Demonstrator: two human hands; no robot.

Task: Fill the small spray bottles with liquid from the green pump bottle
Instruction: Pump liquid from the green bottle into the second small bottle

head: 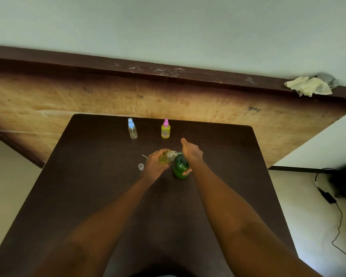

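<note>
Table (92, 176), dark top. Blue bottle (132, 130) stands capped at 11 o'clock from the hands, well apart, and looks empty. Loose clear cap (141, 166) lies just beside the left hand at its 9 o'clock. Left hand (155, 165): fingers curled round the open bottle (167, 157), firm wrap, part-filled with yellow-green liquid. Pink bottle (165, 129) stands capped at 12 o'clock from that hand, well apart, and looks already filled. Open bottle is tilted, its long axis running roughly 8 to 2 o'clock, with the neck toward the spout (179, 153). Neck and spout touch or nearly so; I cannot tell whether the tip is inside the mouth. Pump bottle (180, 169) stands upright at 3 o'clock from the left hand, just beside it. Right hand (191, 151) sits over the pump head, palm down, thumb out toward 11 o'clock; one fingertip shows curled round the green body. Judgement: pumping step in hand; the next stroke depends on the mouth staying under the spout. Blue bottle not yet done.
</note>
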